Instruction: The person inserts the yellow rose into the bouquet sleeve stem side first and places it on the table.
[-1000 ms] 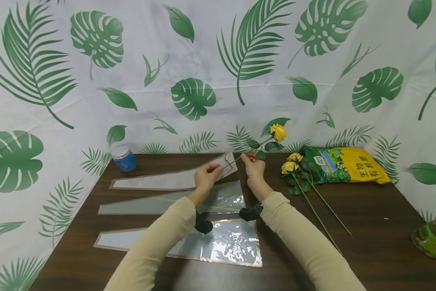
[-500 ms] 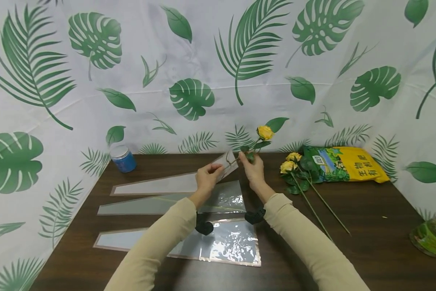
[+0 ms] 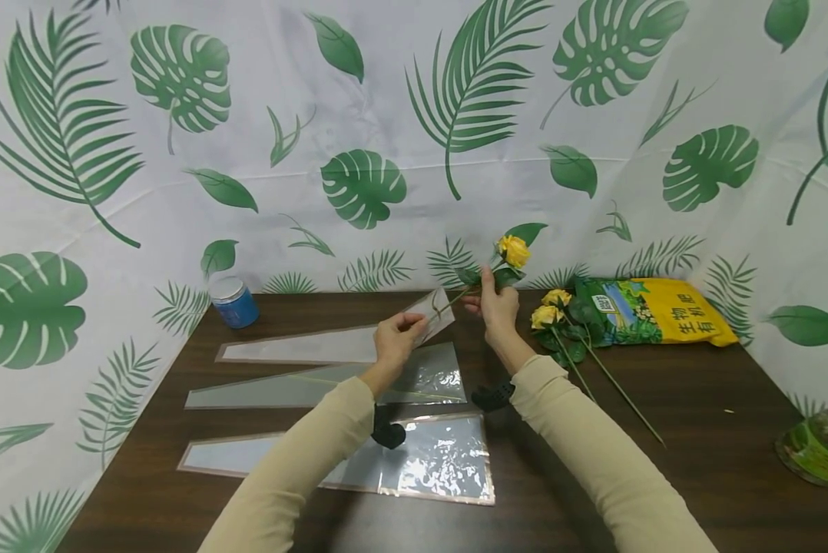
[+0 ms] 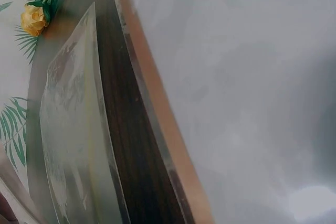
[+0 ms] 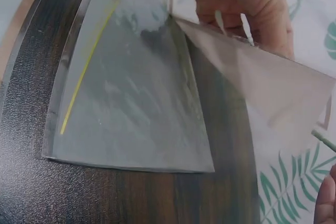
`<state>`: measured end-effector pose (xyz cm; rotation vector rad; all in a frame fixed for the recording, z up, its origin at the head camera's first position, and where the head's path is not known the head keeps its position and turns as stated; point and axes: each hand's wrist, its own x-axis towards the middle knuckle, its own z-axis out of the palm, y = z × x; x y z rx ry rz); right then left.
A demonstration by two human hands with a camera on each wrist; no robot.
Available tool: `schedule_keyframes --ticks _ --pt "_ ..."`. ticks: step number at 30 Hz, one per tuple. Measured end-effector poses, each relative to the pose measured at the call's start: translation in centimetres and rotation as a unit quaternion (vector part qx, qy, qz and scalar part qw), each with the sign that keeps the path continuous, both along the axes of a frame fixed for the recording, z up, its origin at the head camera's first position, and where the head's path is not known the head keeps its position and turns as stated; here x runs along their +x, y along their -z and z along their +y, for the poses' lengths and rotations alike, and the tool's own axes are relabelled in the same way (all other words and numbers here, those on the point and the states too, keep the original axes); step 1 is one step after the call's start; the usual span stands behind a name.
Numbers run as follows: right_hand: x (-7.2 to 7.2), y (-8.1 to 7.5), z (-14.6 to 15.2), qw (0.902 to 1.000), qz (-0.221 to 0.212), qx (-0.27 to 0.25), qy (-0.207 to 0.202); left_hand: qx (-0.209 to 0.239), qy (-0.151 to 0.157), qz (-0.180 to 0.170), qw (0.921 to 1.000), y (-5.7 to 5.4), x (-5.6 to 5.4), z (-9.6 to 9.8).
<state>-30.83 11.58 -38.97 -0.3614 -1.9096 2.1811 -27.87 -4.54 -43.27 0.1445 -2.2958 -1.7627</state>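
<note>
My left hand [image 3: 395,338] pinches the far flower sleeve [image 3: 296,343], a long tapered clear wrapper with a pale brown border, close to its wide end. That end is lifted off the table and tilts toward the right. A single yellow rose [image 3: 514,252] slants up out of this end, its lower stem leading into the sleeve. My right hand [image 3: 500,307] holds the rose below its bloom, thumb and fingers on either side of the stem. In the right wrist view the lifted sleeve [image 5: 283,87] hides part of the left hand [image 5: 241,3]; green stem [image 5: 324,140] shows beside it.
A middle sleeve [image 3: 262,390] and a near sleeve [image 3: 442,461] lie flat under the forearms. Two more yellow roses [image 3: 547,316] lie at right beside a yellow-green bag [image 3: 683,311]. A blue jar [image 3: 236,303] stands back left, a green-labelled jar [image 3: 818,449] far right.
The rose first went left and down toward the sleeve, then came slightly back right. My right hand has shifted right, up the stem toward the bloom. The left hand has barely moved.
</note>
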Motion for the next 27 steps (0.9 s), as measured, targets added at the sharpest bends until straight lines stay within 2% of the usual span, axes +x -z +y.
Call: schedule_keyframes --ticks 4,5,8,15,21,27 --pt "0.1 0.0 -0.1 0.9999 0.003 -0.007 0.009 0.010 0.003 0.008 0.9999 0.0 0.1 -0.3" --pt "0.2 0.0 -0.2 0.9999 0.005 0.004 0.013 0.012 0.002 0.026 0.9996 0.1 0.1 -0.3" --pt "0.5 0.4 -0.5 0.9990 -0.002 0.039 0.022 0.014 0.002 0.041 0.9990 0.1 0.0 -0.4" --pt "0.8 1.5 -1.7 0.9991 -0.019 0.036 0.012 0.008 -0.009 0.021 0.9997 -0.6 -0.4 -0.1" --pt "1.3 2.2 -2.5 0.9978 -0.027 0.061 -0.001 0.011 -0.008 0.032 0.9994 -1.4 -0.2 0.1" --pt "1.2 2.8 -2.8 0.9991 -0.021 0.037 -0.006 -0.003 -0.002 0.050 0.9988 -1.5 0.1 0.4"
